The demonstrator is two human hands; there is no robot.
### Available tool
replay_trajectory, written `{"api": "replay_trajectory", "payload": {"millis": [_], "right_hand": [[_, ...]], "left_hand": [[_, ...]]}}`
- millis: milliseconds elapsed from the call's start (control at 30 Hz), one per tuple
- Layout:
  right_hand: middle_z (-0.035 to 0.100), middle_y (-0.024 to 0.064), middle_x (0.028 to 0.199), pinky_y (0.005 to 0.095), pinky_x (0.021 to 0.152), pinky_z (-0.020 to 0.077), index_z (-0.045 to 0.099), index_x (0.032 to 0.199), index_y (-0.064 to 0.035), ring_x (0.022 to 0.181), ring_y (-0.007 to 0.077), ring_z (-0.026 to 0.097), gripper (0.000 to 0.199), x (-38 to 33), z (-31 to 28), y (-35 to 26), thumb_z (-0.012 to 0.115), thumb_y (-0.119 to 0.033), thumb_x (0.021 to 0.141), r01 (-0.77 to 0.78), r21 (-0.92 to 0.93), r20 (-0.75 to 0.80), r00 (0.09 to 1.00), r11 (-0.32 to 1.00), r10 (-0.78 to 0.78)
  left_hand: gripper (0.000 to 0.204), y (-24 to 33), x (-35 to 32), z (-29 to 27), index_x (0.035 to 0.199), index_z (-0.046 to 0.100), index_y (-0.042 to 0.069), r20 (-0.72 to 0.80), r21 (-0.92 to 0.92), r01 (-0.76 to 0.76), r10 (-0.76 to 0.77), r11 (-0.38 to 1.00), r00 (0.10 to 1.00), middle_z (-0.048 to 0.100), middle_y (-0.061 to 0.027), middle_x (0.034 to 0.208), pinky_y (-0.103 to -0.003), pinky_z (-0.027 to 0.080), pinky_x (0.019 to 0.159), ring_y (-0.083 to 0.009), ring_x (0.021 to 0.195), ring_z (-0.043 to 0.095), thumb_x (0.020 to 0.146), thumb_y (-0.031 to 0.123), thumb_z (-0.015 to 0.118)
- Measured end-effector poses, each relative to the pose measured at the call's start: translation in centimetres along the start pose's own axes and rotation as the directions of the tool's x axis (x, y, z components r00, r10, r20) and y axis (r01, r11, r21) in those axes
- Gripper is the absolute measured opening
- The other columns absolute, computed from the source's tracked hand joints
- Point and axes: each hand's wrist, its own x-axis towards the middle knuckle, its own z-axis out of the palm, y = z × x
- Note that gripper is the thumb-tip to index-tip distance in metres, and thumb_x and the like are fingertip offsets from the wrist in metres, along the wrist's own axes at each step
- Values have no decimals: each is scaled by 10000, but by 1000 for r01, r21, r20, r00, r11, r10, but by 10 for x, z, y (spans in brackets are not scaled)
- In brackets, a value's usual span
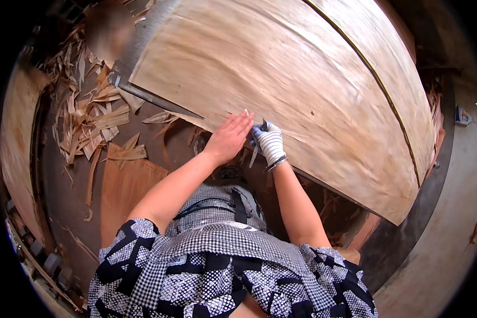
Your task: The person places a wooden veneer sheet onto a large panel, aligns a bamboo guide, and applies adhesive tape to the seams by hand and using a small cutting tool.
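Note:
A large pale wood veneer sheet lies spread over a table and fills the upper middle of the view. My left hand is bare and rests flat, fingers together, on the sheet's near edge. My right hand wears a white dotted work glove and is closed around a small dark blade tool, its tip at the same edge right beside my left fingertips. A thin sliver of veneer hangs below the gloved hand.
Scraps and strips of veneer litter the floor to the left. A brown veneer piece lies below them. A second sheet overlaps at the right. Concrete floor runs along the right.

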Motion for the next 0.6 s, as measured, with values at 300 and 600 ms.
{"api": "replay_trajectory", "payload": {"millis": [300,600], "right_hand": [[617,186,756,441,611,462,594,816,-58,679,387,578,149,-15,-32,2,598,-205,790,182,-794,-75,918,581,-389],[630,67,674,315,516,483,577,800,7,540,165,604,104,-16,59,-17,578,-96,813,-14,-80,117,993,997,24]], "left_hand": [[471,-1,0,1,1254,438,19,55,-44,13,-11,999,998,340,-111,1389,-383,212,1077,-244,1310,275,826,196,521],[502,-44,-42,-33,1288,420,57,-100,193,278,-262,941,960,353,-86,1384,-402,154,1076,-277,1296,283,798,139,494]]}}
